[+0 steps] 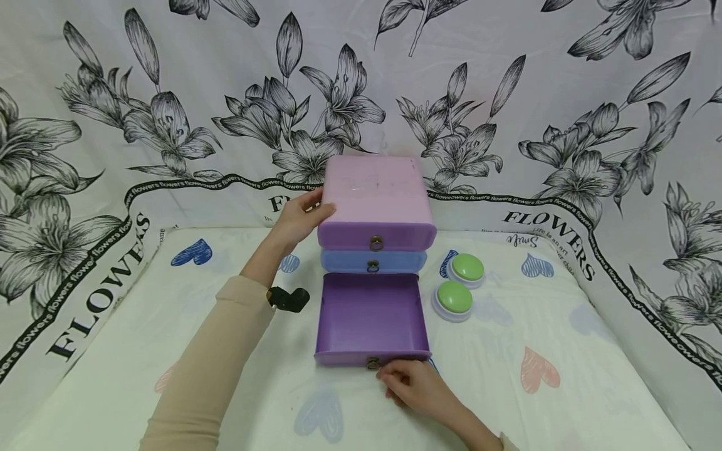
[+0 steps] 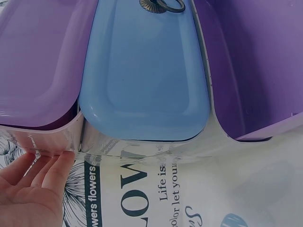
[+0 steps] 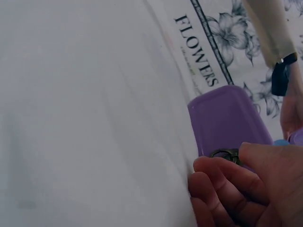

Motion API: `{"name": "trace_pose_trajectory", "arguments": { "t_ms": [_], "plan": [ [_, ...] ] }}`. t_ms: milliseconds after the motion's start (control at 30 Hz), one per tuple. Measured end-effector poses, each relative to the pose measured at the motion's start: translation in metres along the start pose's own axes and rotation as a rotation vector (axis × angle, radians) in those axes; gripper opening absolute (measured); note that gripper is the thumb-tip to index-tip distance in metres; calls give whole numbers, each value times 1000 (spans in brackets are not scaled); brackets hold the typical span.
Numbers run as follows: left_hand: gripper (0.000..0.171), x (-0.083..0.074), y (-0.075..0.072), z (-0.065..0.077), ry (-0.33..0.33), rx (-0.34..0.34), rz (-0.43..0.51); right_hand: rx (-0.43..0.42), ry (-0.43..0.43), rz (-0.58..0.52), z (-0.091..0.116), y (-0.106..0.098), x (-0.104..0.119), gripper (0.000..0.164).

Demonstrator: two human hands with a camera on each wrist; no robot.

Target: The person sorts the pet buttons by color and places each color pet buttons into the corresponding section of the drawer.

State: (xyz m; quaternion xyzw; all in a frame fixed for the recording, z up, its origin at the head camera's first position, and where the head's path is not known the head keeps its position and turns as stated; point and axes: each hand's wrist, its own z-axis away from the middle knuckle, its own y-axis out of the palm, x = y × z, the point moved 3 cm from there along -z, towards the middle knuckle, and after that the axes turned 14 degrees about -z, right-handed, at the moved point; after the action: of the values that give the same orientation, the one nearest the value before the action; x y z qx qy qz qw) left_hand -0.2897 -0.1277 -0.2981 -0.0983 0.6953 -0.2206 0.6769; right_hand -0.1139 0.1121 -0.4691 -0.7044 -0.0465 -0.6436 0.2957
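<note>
A small drawer chest with a pink top stands on the cloth. Its top drawer has a purple front and its middle drawer a blue one; both are pushed in. Pulled well out below them, the purple bottom drawer has nothing inside. My left hand rests against the chest's upper left side, its fingers fairly straight on the pink wall in the left wrist view. Low at the front, my right hand has curled fingers and pinches the bronze ring pull of the bottom drawer.
Two round green-topped buttons with white bases sit right of the chest. A white cloth with printed hearts covers the surface. Behind it rises a flower-printed fabric. A dark band is on the left wrist.
</note>
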Motion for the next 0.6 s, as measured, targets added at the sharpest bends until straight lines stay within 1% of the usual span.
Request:
{"name": "trace_pose_trajectory", "arguments": {
  "t_ms": [100, 167, 367, 433, 500, 600],
  "plan": [
    [64, 0, 0, 0, -3, 0, -5, 16, -71, 36, 2, -4, 6, 14],
    [64, 0, 0, 0, -3, 0, -6, 29, -95, 28, 4, -7, 11, 13],
    [64, 0, 0, 0, 2, -1, -4, 32, -98, -25, 6, -19, 25, 15],
    [64, 1, 0, 0, 3, -1, -6, 15, -111, -45, 7, -24, 30, 16],
    [63, 0, 0, 0, 6, -2, -8, -17, -145, -57, 8, -30, 35, 15],
    [63, 0, 0, 0, 10, -2, -5, -100, -224, -21, 7, -40, 41, 13]
  ]
}}
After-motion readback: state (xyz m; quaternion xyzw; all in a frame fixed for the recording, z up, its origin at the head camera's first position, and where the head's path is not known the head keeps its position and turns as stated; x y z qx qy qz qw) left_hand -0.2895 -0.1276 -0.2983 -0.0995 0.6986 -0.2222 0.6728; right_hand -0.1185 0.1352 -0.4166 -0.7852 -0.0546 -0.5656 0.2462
